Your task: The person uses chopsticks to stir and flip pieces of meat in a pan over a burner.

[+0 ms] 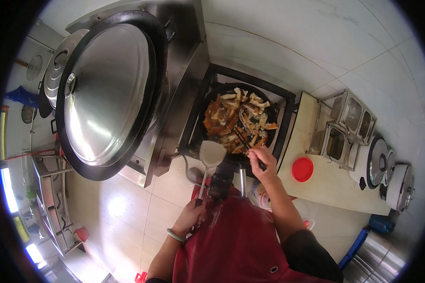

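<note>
My left hand (pixel 190 217) grips the dark handle of a metal wok spatula (pixel 212 154), its pale blade by the near left rim of a black frying pan (pixel 273 116). Closed around dark chopsticks (pixel 243 139), my right hand (pixel 262 164) is above the pan's near right edge. The chopstick tips reach into browned, pale and orange-brown food pieces (pixel 233 113) spread over the pan. The pan rests on a black-framed stove (pixel 288 106), and its handle (pixel 242 182) points towards me.
Left of the stove stands a big wok with a domed metal lid (pixel 106 95). On the right, a counter (pixel 326 187) bears a red round lid (pixel 302 169), metal containers (pixel 354 113) and white lidded pots (pixel 372 162). A wall rises behind the stove.
</note>
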`<state>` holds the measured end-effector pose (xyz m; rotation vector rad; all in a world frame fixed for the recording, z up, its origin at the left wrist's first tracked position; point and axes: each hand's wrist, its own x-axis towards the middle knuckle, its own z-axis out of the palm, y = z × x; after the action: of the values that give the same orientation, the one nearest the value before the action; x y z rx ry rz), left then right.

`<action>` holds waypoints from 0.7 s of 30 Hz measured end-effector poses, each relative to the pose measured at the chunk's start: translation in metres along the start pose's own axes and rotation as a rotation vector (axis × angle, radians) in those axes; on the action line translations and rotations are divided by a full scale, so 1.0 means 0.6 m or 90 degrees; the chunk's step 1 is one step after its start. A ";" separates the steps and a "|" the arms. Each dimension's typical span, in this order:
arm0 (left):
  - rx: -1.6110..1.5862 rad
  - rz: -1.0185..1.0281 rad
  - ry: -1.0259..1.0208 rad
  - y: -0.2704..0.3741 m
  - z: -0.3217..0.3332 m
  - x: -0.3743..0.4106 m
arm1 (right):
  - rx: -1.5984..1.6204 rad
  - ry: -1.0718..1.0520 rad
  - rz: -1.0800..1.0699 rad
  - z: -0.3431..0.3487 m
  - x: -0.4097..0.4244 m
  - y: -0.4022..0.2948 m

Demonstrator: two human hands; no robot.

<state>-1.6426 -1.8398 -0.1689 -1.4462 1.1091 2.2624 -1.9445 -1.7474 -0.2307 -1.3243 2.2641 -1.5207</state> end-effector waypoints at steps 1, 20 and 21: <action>-0.002 0.003 0.005 0.001 0.001 -0.001 | 0.022 0.023 0.012 -0.004 -0.003 0.002; -0.005 0.006 0.020 -0.006 0.003 0.003 | 0.560 0.443 0.592 0.022 0.028 0.062; -0.008 0.006 0.016 -0.004 0.005 0.005 | 0.597 0.475 0.634 0.020 0.030 0.073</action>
<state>-1.6446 -1.8364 -0.1719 -1.4804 1.1144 2.2676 -1.9755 -1.7632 -0.2648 0.6057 1.4923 -2.2220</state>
